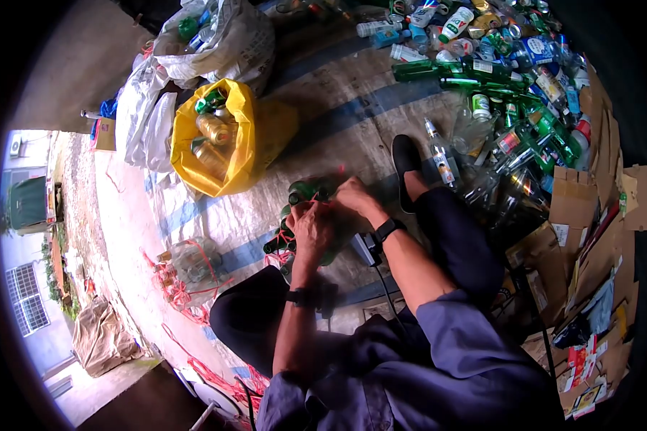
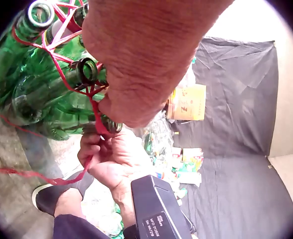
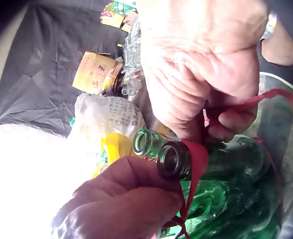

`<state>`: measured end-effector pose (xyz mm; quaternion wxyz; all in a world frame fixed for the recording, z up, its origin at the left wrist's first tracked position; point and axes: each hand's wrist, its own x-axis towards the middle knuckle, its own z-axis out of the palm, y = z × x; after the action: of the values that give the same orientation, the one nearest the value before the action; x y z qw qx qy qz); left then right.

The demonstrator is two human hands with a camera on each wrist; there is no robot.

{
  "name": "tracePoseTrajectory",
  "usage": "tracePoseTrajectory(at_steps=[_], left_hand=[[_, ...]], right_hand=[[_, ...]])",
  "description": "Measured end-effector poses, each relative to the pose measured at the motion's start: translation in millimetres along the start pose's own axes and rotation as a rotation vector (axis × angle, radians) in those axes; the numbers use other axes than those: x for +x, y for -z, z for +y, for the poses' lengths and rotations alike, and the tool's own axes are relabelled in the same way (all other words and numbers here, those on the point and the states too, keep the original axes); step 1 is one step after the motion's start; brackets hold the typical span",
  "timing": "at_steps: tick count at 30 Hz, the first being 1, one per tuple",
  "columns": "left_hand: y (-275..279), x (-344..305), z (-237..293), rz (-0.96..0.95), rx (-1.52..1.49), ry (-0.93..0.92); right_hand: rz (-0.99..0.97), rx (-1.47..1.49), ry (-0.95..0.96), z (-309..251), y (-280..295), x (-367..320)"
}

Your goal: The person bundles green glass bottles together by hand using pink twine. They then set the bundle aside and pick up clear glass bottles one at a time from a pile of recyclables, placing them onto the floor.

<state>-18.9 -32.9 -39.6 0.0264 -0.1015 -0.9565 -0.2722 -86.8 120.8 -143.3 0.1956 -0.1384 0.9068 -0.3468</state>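
Between the person's legs stands a bundle of green glass bottles (image 1: 301, 191), their necks wound with red plastic twine (image 2: 61, 68). My left hand (image 1: 313, 228) is at the bottle mouths; in the right wrist view the left thumb and fingers (image 3: 121, 196) pinch the twine just below a dark bottle mouth (image 3: 175, 160). A flat red strand loops over that neck. My right hand (image 1: 357, 199) grips this strand, its fingers (image 3: 226, 124) curled around it, with a loose tail trailing away. Part of the bundle is hidden behind the left hand and forearm.
A yellow sack (image 1: 248, 140) of cans and a white sack (image 1: 255, 43) stand ahead on the left. Loose bottles and cans (image 1: 482, 68) are heaped at the far right, above flattened cardboard (image 1: 575, 201). Red-tied clear bottles (image 1: 194, 260) lie by the left knee.
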Motion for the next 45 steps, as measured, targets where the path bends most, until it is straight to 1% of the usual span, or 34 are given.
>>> tracePoseTrajectory(at_steps=[1,3,4,6,10,12,13,15,16,18,19,21,23,25,27,30,31,33,34,36,37,39,40,42,43,45], left_hand=[[1.9,0.0,1.7,-0.001,0.002,0.001],[2.9,-0.4,5.0,-0.011,0.038,0.016],[2.8,0.2,5.4,-0.011,0.042,0.017],[2.0,1.6,3.9,0.022,0.024,0.015],[0.6,3.5,5.3,0.069,-0.034,-0.018],[2.4,5.0,12.4,0.095,-0.019,0.047],[5.6,5.7,16.4,0.095,-0.017,0.047],[10.8,6.4,22.6,0.043,0.065,0.099],[11.7,6.8,23.9,0.042,0.067,0.099],[13.2,8.6,26.2,0.004,0.058,0.130],[14.1,9.0,26.5,0.004,0.060,0.130],[16.7,9.7,26.5,0.012,0.116,0.110],[17.7,10.3,28.0,0.023,0.156,0.113],[16.8,11.0,31.1,0.034,0.192,0.115],[17.8,14.0,39.3,0.206,0.240,-0.026],[27.0,22.7,52.8,0.170,0.242,-0.056],[25.3,24.5,50.1,0.168,0.245,-0.053],[22.3,28.6,45.7,0.068,0.061,0.034],[21.7,28.5,45.1,0.066,0.062,0.035],[21.7,28.4,46.4,0.073,-0.010,0.093],[22.9,28.9,47.7,0.072,-0.010,0.094],[25.7,30.3,49.4,0.025,-0.009,0.184],[27.2,31.5,48.7,0.026,-0.008,0.184],[30.8,34.1,45.4,-0.105,-0.002,0.270],[28.6,33.9,41.9,-0.104,-0.001,0.271],[24.6,33.7,36.7,-0.086,-0.134,0.276]], right_hand=[[-0.001,0.002,0.001,-3.7,0.2,-0.4],[0.046,0.230,-0.218,-12.4,2.7,-2.7],[0.045,0.232,-0.216,-15.5,6.2,-6.2],[0.107,0.305,-0.122,-18.2,13.8,-14.0],[0.064,0.298,-0.065,-22.3,24.9,-16.5],[-0.124,0.297,-0.199,-25.7,31.6,-15.3],[-0.124,0.298,-0.199,-28.6,35.2,-17.8],[-0.054,0.363,-0.247,-30.2,38.1,-22.4],[-0.054,0.364,-0.247,-29.2,37.8,-23.1],[0.021,0.409,-0.228,-28.2,41.6,-26.1],[0.021,0.411,-0.226,-28.5,45.3,-28.0],[0.040,0.464,-0.287,-26.2,49.0,-30.9],[0.057,0.444,-0.269,-22.9,46.6,-28.3],[0.075,0.421,-0.252,-14.8,32.6,-22.8],[0.212,0.338,-0.158,-14.1,21.4,-18.8],[0.241,0.407,-0.190,-17.5,16.6,-20.7],[0.238,0.409,-0.190,-18.0,16.6,-21.3],[0.221,0.497,-0.156,-16.7,17.8,-21.2],[0.221,0.498,-0.156,-16.8,16.6,-21.2],[0.314,0.487,-0.103,-15.9,12.3,-21.2],[0.314,0.488,-0.103,-14.6,9.9,-20.5],[0.398,0.398,-0.004,-11.7,4.7,-18.1],[0.398,0.399,-0.002,-9.0,3.3,-16.8],[0.255,0.359,0.037,-5.2,3.2,-15.0],[0.255,0.359,0.039,-6.2,2.9,-14.6],[0.274,0.341,0.009,-12.5,6.8,-16.1]])
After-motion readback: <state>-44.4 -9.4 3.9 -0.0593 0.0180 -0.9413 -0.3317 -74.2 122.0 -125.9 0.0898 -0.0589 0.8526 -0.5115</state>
